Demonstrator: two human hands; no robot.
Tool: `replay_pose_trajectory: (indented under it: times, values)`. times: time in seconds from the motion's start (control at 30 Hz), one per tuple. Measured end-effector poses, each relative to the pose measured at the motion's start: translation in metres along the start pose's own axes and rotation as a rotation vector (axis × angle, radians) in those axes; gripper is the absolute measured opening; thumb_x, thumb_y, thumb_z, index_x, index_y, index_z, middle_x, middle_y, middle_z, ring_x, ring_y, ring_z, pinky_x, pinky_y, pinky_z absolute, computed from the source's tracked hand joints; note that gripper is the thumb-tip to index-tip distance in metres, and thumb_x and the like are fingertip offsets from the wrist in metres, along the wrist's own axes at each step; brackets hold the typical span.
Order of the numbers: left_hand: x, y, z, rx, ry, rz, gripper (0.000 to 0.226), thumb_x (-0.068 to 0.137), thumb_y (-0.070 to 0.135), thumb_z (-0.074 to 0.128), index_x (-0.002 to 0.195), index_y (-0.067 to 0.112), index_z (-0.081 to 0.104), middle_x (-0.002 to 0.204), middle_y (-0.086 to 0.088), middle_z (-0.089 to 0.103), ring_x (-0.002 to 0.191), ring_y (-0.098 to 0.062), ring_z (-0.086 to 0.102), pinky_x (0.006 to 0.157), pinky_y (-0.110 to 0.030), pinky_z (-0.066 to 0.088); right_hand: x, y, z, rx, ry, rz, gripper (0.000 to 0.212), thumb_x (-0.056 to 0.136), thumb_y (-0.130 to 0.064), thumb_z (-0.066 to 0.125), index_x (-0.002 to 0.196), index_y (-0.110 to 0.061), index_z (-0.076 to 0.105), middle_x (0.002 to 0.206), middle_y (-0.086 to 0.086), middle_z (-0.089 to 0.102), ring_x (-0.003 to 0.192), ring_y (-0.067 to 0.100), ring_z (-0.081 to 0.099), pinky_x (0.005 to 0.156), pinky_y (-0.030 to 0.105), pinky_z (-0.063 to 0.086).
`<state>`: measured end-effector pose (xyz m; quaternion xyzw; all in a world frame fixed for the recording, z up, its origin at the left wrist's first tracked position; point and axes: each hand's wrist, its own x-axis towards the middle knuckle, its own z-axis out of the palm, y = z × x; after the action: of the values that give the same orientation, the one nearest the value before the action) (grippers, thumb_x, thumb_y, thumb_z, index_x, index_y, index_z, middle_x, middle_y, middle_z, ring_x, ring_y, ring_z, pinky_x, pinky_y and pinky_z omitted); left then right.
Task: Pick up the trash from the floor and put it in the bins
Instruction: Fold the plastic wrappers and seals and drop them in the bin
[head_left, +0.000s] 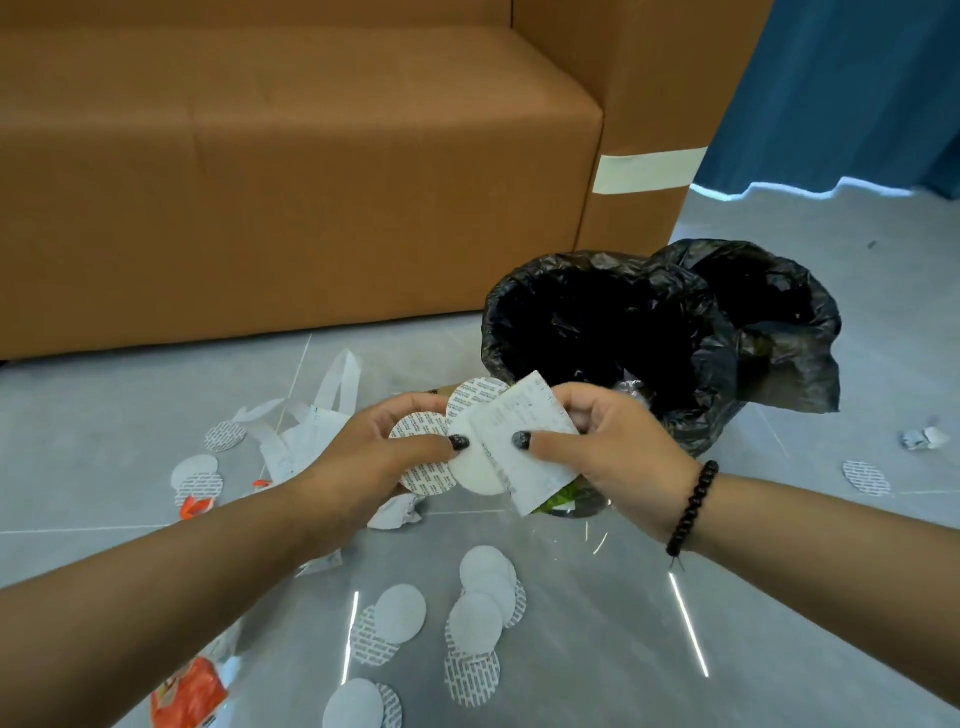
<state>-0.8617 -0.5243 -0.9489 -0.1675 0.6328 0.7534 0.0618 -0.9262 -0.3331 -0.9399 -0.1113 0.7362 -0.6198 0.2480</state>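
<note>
While both hands hover before bins, left hand pinches white discs; right hand pinches receipt. More discs litter floor.

Grey tiled floor bearing scattered white paper discs, a white plastic bag, crumpled paper and an orange wrapper. Two black-lined bins and a brown sofa stand on it.

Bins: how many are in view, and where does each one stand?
2. The nearer bin stands on the floor just beyond the hands; the farther bin sits to its right, touching it. Both have black liners. None appears hidden.
</note>
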Motion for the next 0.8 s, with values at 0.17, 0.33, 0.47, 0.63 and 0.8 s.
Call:
replay_pose_trajectory:
  times: [0.17, 0.33, 0.47, 0.63, 0.8]
  values:
    - [0.003, -0.001, 0.004, -0.046, 0.077, -0.004, 0.023, 0.084, -0.006, 0.061, 0.090, 0.016, 0.067, 0.059, -0.001, 0.068, 0.041, -0.007, 0.059, 0.036, -0.013, 0.040, 0.015, -0.031, -0.027, 0.122, 0.215, -0.069, 0.011, 0.085, -0.007, 0.063, 0.094, -0.013, 0.062, 0.099, 0.004, 0.068, 0.090, 0.021, 0.067, 0.072, 0.038, 0.058]
    - [0.011, -0.012, 0.000, -0.027, 0.148, -0.025, 0.020, 0.086, 0.001, 0.063, 0.099, 0.014, 0.068, 0.064, -0.002, 0.068, 0.043, -0.007, 0.058, 0.038, -0.013, 0.040, 0.060, -0.033, -0.058, 0.128, 0.348, 0.063, 0.021, 0.086, 0.000, 0.061, 0.108, 0.000, 0.062, 0.110, 0.015, 0.066, 0.096, 0.028, 0.066, 0.080, 0.042, 0.057]
    - [0.013, -0.016, 0.000, -0.002, 0.161, -0.027, 0.020, 0.086, 0.005, 0.064, 0.103, 0.016, 0.069, 0.076, -0.003, 0.071, 0.052, -0.007, 0.063, 0.045, -0.016, 0.046, 0.079, -0.013, -0.058, -0.079, 0.478, 0.191, 0.062, 0.078, -0.004, 0.071, 0.131, 0.012, 0.042, 0.126, 0.033, 0.052, 0.105, 0.042, 0.060, 0.088, 0.050, 0.053]
    - [0.015, -0.021, -0.001, 0.056, 0.130, -0.023, 0.015, 0.084, 0.012, 0.070, 0.098, 0.018, 0.071, 0.090, -0.011, 0.073, 0.067, -0.019, 0.066, 0.067, -0.034, 0.049, 0.057, -0.014, -0.032, -0.294, 0.475, -0.118, 0.043, 0.083, -0.015, 0.069, 0.118, -0.019, 0.043, 0.129, 0.001, 0.044, 0.096, 0.009, 0.056, 0.067, 0.015, 0.045]
    - [0.015, -0.016, 0.004, 0.092, 0.091, 0.061, 0.008, 0.086, 0.009, 0.066, 0.090, 0.015, 0.069, 0.079, -0.009, 0.075, 0.060, -0.020, 0.070, 0.051, -0.023, 0.056, 0.030, -0.011, 0.004, -0.278, 0.198, -0.168, 0.044, 0.078, -0.013, 0.073, 0.112, -0.020, 0.047, 0.111, -0.003, 0.054, 0.086, 0.013, 0.065, 0.072, 0.027, 0.054]
